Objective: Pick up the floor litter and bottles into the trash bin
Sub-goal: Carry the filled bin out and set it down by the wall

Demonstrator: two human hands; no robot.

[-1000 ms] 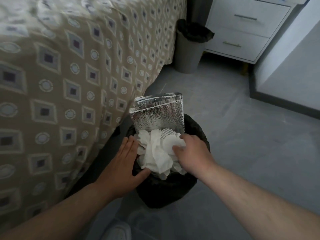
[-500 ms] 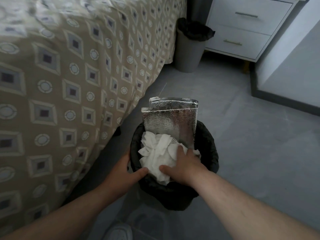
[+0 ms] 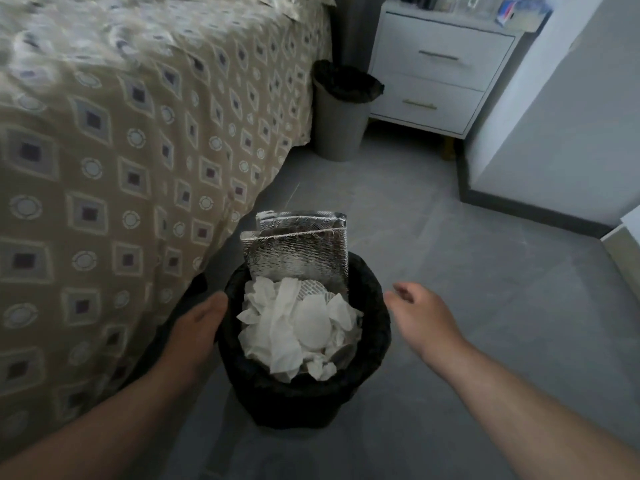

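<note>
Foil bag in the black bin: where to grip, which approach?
Pinch the foil bag by its top edge, from above, with the right hand, which is open and free. It stands upright, clear above the rim of the black bin; tissues bury its lower front.

A round trash bin (image 3: 304, 403) lined with a black bag stands upright at the lower centre of the frame, filled to the rim. Crumpled white tissues (image 3: 277, 327) heap on top around a round white pad (image 3: 313, 322). A silver foil bag (image 3: 298, 258) stands upright against the bin's far side, rising well above the rim.
</note>
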